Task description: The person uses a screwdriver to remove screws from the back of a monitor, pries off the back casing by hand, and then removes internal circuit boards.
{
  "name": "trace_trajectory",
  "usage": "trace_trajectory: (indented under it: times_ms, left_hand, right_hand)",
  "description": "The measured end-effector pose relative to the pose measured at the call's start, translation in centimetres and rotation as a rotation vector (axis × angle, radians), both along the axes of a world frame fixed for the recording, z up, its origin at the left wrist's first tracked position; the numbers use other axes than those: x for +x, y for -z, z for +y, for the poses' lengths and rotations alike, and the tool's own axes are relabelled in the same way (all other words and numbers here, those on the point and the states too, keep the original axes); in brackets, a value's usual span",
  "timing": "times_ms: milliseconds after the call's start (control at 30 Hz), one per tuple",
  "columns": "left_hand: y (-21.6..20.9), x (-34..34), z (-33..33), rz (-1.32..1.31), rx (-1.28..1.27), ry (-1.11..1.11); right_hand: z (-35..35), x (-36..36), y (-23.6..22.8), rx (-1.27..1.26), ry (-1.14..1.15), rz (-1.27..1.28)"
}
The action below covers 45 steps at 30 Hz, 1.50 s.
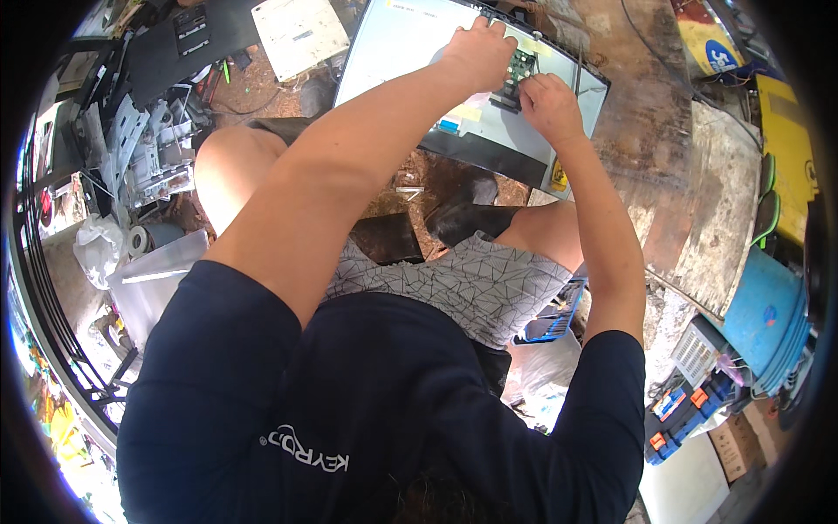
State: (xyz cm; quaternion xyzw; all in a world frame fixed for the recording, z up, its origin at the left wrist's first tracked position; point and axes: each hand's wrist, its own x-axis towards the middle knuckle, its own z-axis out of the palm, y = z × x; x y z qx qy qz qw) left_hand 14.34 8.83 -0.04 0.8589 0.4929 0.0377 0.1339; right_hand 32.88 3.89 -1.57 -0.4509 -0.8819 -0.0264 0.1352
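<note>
Head view: I have both hands on the small board at the far edge of an opened panel.

My left hand lies curled over the panel's top edge, seemingly to steady it; my right hand is closed at the green board, though I cannot tell what it pinches. Around me: a white cover, metal frames, a blue tray by my knee, blue buckets. My left forearm hides part of the panel.

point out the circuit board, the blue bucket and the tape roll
circuit board [521, 65], head view, on its green face between the hands
blue bucket [761, 310], head view, on its side wall
tape roll [137, 240], head view, on its white rim
</note>
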Motion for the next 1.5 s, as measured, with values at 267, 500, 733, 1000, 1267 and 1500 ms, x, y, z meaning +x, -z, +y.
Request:
trace_trajectory:
  times_ms: [267, 500, 733, 1000, 1267, 1500]
  left_hand:
    - [0.3, 0.1, -0.1, -0.015, 0.022, 0.009]
    - [0.2, -0.2, -0.3, -0.013, 0.047, -0.011]
    - [0.2, 0.0, -0.4, -0.038, 0.010, -0.007]
    - [-0.2, -0.1, -0.6, 0.012, 0.030, 0.001]
    - [-0.3, -0.1, -0.6, 0.006, 0.006, -0.010]
    - [0.0, 0.1, -0.6, -0.001, 0.036, -0.018]
  right_hand:
    - [-0.7, 0.0, -0.6, -0.031, 0.127, 0.108]
    - [-2.0, -1.4, -0.7, -0.269, 0.573, 0.286]
    - [0.5, -1.9, -2.6, -0.551, 0.779, 0.121]
    - [1.9, -1.3, -1.6, -0.650, 0.707, 0.150]
    - [0.6, -2.2, -0.1, -0.610, 0.740, 0.531]
    - [0.0, -3.1, 2.0, -0.485, 0.764, 0.654]
